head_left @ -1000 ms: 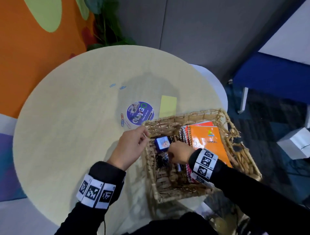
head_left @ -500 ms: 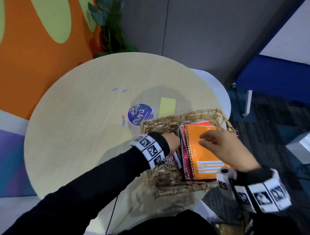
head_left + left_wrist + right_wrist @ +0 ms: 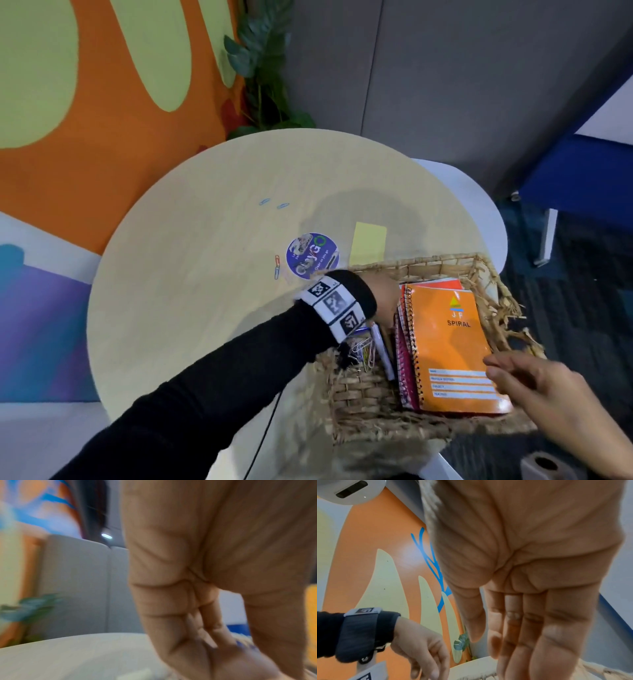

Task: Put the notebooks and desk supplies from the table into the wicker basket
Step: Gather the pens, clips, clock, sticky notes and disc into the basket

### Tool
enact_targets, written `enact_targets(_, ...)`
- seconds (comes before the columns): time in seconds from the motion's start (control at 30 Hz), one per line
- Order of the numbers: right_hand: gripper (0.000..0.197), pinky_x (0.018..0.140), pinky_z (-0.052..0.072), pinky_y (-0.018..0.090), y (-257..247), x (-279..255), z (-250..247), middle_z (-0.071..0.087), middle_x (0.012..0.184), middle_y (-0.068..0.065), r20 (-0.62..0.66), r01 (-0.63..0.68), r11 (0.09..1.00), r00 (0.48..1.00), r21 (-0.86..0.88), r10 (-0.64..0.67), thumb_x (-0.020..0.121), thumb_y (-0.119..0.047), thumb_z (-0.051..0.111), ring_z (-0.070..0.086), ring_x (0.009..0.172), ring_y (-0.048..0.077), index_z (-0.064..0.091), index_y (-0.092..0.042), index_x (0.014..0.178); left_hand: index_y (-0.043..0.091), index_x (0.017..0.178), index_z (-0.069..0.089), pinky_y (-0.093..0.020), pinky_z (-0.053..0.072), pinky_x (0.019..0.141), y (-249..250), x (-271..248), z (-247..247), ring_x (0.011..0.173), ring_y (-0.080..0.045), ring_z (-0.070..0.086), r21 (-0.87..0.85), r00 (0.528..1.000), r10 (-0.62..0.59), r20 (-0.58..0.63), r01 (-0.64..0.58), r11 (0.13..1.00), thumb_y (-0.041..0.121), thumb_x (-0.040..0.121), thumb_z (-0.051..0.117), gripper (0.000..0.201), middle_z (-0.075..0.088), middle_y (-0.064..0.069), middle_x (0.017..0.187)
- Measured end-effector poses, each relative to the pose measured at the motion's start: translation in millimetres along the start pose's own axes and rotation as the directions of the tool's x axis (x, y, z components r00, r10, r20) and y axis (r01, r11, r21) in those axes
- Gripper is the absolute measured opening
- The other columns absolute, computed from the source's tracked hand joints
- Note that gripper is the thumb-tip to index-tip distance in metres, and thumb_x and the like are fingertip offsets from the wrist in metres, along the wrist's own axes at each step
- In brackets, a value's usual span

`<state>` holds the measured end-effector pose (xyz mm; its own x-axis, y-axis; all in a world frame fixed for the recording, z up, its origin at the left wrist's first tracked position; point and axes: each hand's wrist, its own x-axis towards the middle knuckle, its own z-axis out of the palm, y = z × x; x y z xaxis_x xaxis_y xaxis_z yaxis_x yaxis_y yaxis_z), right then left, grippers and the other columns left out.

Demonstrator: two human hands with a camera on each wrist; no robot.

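The wicker basket (image 3: 376, 411) stands at the table's near right edge. An orange spiral notebook (image 3: 445, 342) lies in it on top of red and pink notebooks (image 3: 404, 370). A pen (image 3: 382, 349) and loose paper clips (image 3: 363, 349) lie along the basket's left side. My left hand (image 3: 385, 298) reaches down into the far left corner, its fingertips hidden behind the notebooks; in the right wrist view its fingers (image 3: 436, 660) hang down loosely. My right hand (image 3: 513, 373) hovers by the orange notebook's near right corner, fingers straight and holding nothing.
On the round table (image 3: 188, 308) lie a yellow sticky note (image 3: 369, 242), a round blue printed disc (image 3: 312, 256), two blue paper clips (image 3: 272, 204) and a red and blue clip pair (image 3: 277, 266). A plant (image 3: 260, 68) and an orange wall stand behind.
My left hand left the basket's rim and reached inside. My right hand left the basket's left side, crossed the orange notebook and drew back to its near right corner.
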<state>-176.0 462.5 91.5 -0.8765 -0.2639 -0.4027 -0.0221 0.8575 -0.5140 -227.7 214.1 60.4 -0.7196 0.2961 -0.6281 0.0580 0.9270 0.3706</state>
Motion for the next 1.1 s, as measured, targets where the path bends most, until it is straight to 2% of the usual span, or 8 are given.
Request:
enact_targets(0.17, 0.024, 0.06, 0.046, 0.004, -29, 26, -12, 0.064, 0.076, -0.037, -0.032, 0.12, 0.993, 0.992, -0.004, -0.12, 0.082, -0.026, 0.069, 0.06, 0.079, -0.015, 0.062, -0.047, 0.073, 0.006, 0.091, 0.073, -0.031, 0.054, 0.082, -102, -34, -32, 0.085, -0.024, 0.066, -0.442, 0.835, -0.346, -0.429, 0.14, 0.886, 0.016, 0.083, 0.058, 0.02, 0.074, -0.009, 0.096)
enact_targets(0.23, 0.006, 0.064, 0.044, 0.001, -54, 38, -18, 0.066, 0.079, -0.034, -0.024, 0.139, 0.99, 0.99, 0.017, -0.139, 0.079, -0.054, 0.062, 0.062, 0.078, -0.013, 0.061, -0.05, 0.074, 0.006, 0.089, 0.073, -0.036, 0.053, 0.087, -149, -36, -21, 0.095, -0.029, 0.066, -0.531, 0.707, -0.529, -0.469, 0.252, 0.809, 0.016, 0.082, 0.058, 0.02, 0.074, -0.011, 0.098)
enact_targets(0.27, 0.025, 0.066, 0.045, 0.003, -65, 45, -21, 0.066, 0.082, -0.034, -0.023, 0.161, 0.987, 0.987, -0.006, -0.161, 0.071, -0.073, 0.052, 0.063, 0.077, -0.012, 0.062, -0.05, 0.074, 0.006, 0.088, 0.073, -0.038, 0.053, 0.088, -167, -36, -11, 0.098, -0.031, 0.066, -0.576, 0.657, -0.598, -0.459, 0.293, 0.763, 0.015, 0.082, 0.058, 0.019, 0.074, -0.013, 0.099)
enact_targets(0.33, 0.029, 0.069, 0.047, 0.007, -87, 63, -23, 0.066, 0.088, -0.032, -0.053, 0.24, 0.969, 0.968, -0.066, -0.244, 0.072, -0.073, 0.052, 0.063, 0.081, -0.012, 0.064, -0.047, 0.076, 0.004, 0.088, 0.073, -0.037, 0.052, 0.09, -191, -32, 7, 0.101, -0.032, 0.065, -0.645, 0.611, -0.685, -0.397, 0.345, 0.682, 0.013, 0.082, 0.061, 0.016, 0.073, -0.013, 0.102)
enact_targets(0.47, 0.008, 0.073, 0.053, 0.017, -137, 110, -24, 0.072, 0.076, -0.017, -0.013, 0.366, 0.914, 0.927, -0.177, -0.374, 0.084, -0.029, 0.065, 0.066, 0.077, -0.001, 0.069, -0.035, 0.088, 0.006, 0.091, 0.074, -0.032, 0.051, 0.09, -208, -17, 34, 0.102, -0.029, 0.066, -0.71, 0.611, -0.732, -0.302, 0.368, 0.601, 0.015, 0.08, 0.068, 0.015, 0.074, -0.011, 0.102)
enact_targets(0.67, 0.014, 0.079, 0.052, 0.035, -208, 162, -13, 0.074, 0.088, -0.001, 0.084, 0.514, 0.807, 0.854, -0.292, -0.514, 0.088, -0.019, 0.061, 0.065, 0.08, 0.017, 0.072, -0.015, 0.094, 0.007, 0.087, 0.072, -0.031, 0.05, 0.083, -213, 5, 45, 0.096, -0.03, 0.067, -0.755, 0.579, -0.773, -0.259, 0.378, 0.536, 0.022, 0.077, 0.073, 0.017, 0.073, -0.011, 0.1)
enact_targets(0.83, 0.017, 0.08, 0.05, 0.033, -250, 215, 22, 0.074, 0.093, 0.005, 0.238, 0.591, 0.729, 0.807, -0.346, -0.541, 0.087, -0.016, 0.057, 0.065, 0.087, 0.024, 0.072, -0.011, 0.094, 0.007, 0.086, 0.067, -0.033, 0.053, 0.078, -218, 7, 52, 0.093, -0.034, 0.067, -0.753, 0.534, -0.799, -0.276, 0.397, 0.525, 0.018, 0.08, 0.066, 0.012, 0.072, -0.014, 0.098)
enact_targets(1.1, 0.021, 0.08, 0.049, 0.034, -301, 339, 126, 0.068, 0.109, 0.017, 0.36, 0.559, 0.694, 0.827, -0.453, -0.432, 0.09, -0.01, 0.051, 0.062, 0.1, 0.034, 0.067, -0.003, 0.102, 0.02, 0.073, 0.052, -0.024, 0.042, 0.065, -219, -11, 67, 0.076, -0.024, 0.061, -0.8, 0.552, -0.782, -0.289, 0.309, 0.514, 0.021, 0.086, 0.055, 0.014, 0.064, 0.0, 0.081)
